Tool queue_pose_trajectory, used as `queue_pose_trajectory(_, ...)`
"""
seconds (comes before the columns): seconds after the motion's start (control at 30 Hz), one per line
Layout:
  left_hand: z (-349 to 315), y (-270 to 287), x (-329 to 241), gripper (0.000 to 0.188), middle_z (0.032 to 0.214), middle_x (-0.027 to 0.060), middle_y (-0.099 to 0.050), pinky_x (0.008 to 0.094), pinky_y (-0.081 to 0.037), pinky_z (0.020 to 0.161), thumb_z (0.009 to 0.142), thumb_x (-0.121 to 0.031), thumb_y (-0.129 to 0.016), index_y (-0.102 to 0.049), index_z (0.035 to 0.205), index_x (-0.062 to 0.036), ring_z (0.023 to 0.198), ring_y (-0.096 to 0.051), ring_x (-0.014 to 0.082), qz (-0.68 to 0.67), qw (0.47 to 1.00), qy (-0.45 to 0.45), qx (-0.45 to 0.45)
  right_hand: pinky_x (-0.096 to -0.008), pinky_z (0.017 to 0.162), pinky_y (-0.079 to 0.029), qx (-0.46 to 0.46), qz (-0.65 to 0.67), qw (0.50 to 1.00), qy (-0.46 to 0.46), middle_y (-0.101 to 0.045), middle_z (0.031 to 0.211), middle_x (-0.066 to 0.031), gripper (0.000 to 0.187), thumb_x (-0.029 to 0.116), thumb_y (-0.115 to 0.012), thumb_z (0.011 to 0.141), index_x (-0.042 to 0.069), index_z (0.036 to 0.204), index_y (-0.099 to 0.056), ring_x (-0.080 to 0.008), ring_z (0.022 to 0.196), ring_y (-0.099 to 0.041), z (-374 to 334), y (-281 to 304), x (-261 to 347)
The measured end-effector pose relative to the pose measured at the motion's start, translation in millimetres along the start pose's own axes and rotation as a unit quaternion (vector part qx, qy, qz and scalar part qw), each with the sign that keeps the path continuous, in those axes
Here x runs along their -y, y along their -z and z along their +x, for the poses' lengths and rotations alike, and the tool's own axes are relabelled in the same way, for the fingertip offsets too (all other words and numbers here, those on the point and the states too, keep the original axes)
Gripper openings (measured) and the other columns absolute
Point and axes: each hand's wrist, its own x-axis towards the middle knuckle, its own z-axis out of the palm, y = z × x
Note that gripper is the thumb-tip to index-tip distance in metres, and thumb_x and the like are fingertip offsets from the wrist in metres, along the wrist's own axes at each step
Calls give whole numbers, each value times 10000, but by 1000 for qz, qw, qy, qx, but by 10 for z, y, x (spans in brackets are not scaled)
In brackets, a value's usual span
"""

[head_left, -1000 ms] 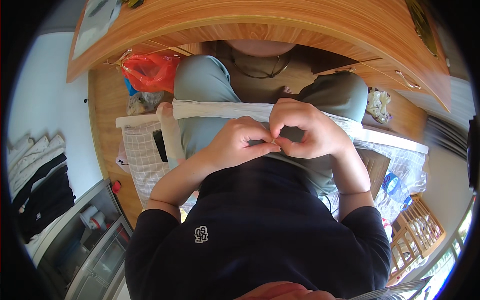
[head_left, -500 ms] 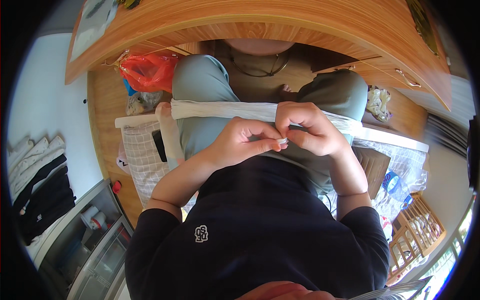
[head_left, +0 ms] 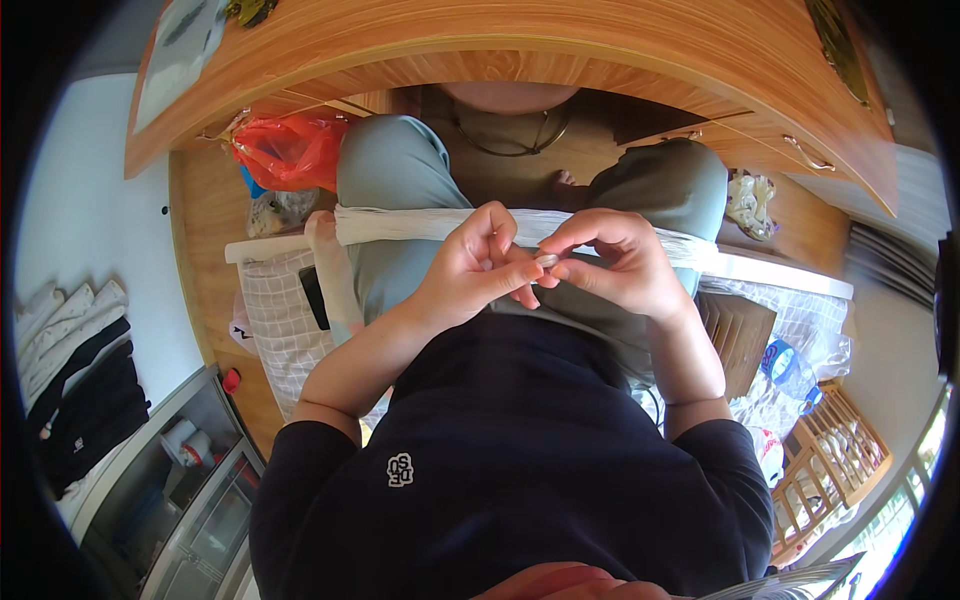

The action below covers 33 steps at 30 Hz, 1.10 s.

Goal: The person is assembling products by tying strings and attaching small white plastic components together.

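Observation:
A long bundle of white strands lies across my thighs from knee to knee, partly hidden behind my hands. Above my lap, my left hand and my right hand meet at their fingertips. Between them is a small white piece, too small to tell its kind. My left thumb presses at one end of it, the other left fingers curled or bent behind. From the other side, my right thumb and forefinger close on the piece. Whether a strand joins it to the bundle cannot be made out.
A wooden desk curves across the front, with a round stool beneath. At left stand a red plastic bag and a dark phone on checked cloth. To the right are a cardboard piece, a water bottle and a wooden rack.
My left forefinger has lifted and curled away from the pinch. The small white piece has moved slightly left and up, and my right fingers have shifted around it.

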Motion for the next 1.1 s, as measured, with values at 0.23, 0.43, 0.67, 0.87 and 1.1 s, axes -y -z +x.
queue_pose_trajectory(0.23, 132, 14, 20, 447, 1074, 186, -636, 281, -545, 682, 835, -273, -745, -417, 1063, -75, 841, -683, 235, 91, 987, -103, -88, -263, 792, -522, -183, -45, 982, 7, -667, 969, -116, 166, -83, -659, 833, -32, 990, -642, -157, 907, -642, -67, 143, 169)
queue_pose_trajectory(0.43, -16, 70, -29, 425, 898, 59, -582, 248, -476, 636, 845, -384, -718, -462, 1018, -92, 737, -587, 129, 162, 973, -95, -136, -251, 775, -506, -489, -285, 805, 180, -672, 960, -97, 189, -13, -660, 849, -20, 1038, -656, -135, 870, -617, -449, 1489, 1080)
queue_pose_trajectory(0.67, 23, 91, 3, 461, 828, 11, -489, 226, -387, 701, 815, -434, -738, -465, 971, -97, 756, -489, 93, 193, 967, -115, -123, -249, 711, -466, -635, -340, 681, 129, -682, 915, -30, 276, 160, -693, 837, 4, 1065, -678, -115, 823, -604, -1093, 3426, 1864)
queue_pose_trajectory(0.87, 7, 101, -7, 400, 775, -5, -511, 221, -398, 691, 822, -358, -750, -473, 935, -93, 730, -492, 90, 198, 968, -92, -122, -258, 668, -474, -671, -377, 637, 35, -684, 793, -42, 258, 215, -746, 759, 42, 950, -730, -109, 730, -599, -993, 4062, 1912)
queue_pose_trajectory(1.1, -19, 140, -29, 246, 830, -11, -509, 200, -387, 712, 849, -167, -707, -491, 930, -81, 766, -473, 64, 177, 974, -81, -115, -314, 778, -500, -708, -450, 544, -34, -713, 875, -90, 296, 262, -718, 772, 53, 980, -736, -191, 824, -657, -972, 4409, 1795)
